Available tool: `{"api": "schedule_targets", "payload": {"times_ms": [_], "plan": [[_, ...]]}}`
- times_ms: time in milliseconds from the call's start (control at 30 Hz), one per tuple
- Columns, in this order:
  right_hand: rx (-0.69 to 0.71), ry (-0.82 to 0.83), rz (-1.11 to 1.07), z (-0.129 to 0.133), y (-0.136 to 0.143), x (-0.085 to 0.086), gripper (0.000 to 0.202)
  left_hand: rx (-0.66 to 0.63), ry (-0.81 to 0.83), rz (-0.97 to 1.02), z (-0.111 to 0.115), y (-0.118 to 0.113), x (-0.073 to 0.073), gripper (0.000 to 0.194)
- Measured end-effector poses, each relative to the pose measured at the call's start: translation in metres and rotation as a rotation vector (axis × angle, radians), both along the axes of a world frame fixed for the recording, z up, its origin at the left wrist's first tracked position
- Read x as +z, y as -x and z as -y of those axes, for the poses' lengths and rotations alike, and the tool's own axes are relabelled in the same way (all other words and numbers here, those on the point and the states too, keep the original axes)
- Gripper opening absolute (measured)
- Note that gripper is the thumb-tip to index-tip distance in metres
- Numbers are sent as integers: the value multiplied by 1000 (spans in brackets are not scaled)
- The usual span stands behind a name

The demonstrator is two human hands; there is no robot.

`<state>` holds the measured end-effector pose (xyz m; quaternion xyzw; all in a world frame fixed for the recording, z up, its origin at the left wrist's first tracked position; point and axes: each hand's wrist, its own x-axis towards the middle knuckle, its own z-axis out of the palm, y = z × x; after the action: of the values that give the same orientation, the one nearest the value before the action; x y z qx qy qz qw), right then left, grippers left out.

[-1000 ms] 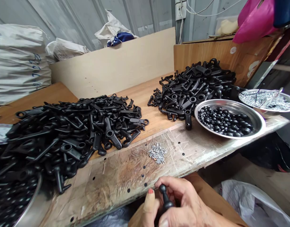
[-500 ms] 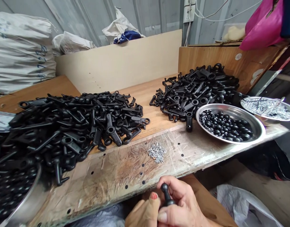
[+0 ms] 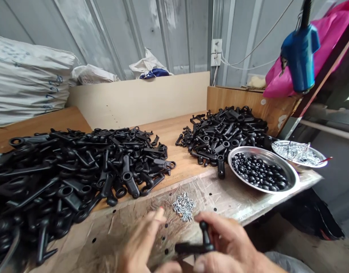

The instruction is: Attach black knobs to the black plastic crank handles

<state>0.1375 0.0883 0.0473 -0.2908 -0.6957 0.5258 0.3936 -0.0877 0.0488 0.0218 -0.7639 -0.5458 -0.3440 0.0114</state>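
Note:
At the bottom of the view my right hand point(image 3: 228, 246) grips a black plastic lever part point(image 3: 201, 242) with a ball-shaped end pointing up. My left hand point(image 3: 140, 246) is blurred beside it, fingers spread, touching the part's flat arm from the left. A small heap of silver pins point(image 3: 183, 205) lies on the worn bench point(image 3: 129, 223) just beyond both hands. A big pile of black levers point(image 3: 74, 167) covers the left of the bench, and a second pile point(image 3: 228, 131) sits at the right rear.
A steel bowl of black beads point(image 3: 262, 175) stands at the right, with a steel dish of silver pins point(image 3: 298, 154) behind it. A blue tool point(image 3: 299, 57) hangs overhead at the right. White sacks point(image 3: 29, 79) are stacked at the far left. Wooden boards wall the bench's back.
The camera tilted up and both hands rose over the bench edge. My left hand opened and moved left of the part, which now shows its flat arm.

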Motion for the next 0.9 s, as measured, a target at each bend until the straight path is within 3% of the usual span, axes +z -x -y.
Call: {"api": "schedule_targets", "payload": {"times_ms": [33,100,200,267,333,500,600,767,833,900], "plan": [[-83,-166,79,-9,-5,13,40,59,-5,-117,-12,18,5,65],[-235,-472,256,-34,-12,40,32,294,-32,-254,-36,48,15,63],[-414,-712,609,-87,-10,71,33,526,69,-420,-63,81,22,63],[-573,-731,909,-129,-1,86,36,574,110,-467,-71,95,17,59],[-665,-718,1095,-171,10,97,36,571,107,-468,-75,109,3,51],[-784,-668,1237,-259,35,107,30,484,-8,-460,-78,142,-39,36],[-818,-613,1294,-295,48,103,31,496,-150,-453,-80,148,-45,35],[-738,-522,1356,-315,55,93,33,444,-323,-326,-80,133,-24,38],[-688,-529,1363,-304,46,95,32,491,-243,-239,-79,127,-11,46],[-641,-555,1367,-282,29,101,30,626,4,-154,-79,124,0,52]]}}
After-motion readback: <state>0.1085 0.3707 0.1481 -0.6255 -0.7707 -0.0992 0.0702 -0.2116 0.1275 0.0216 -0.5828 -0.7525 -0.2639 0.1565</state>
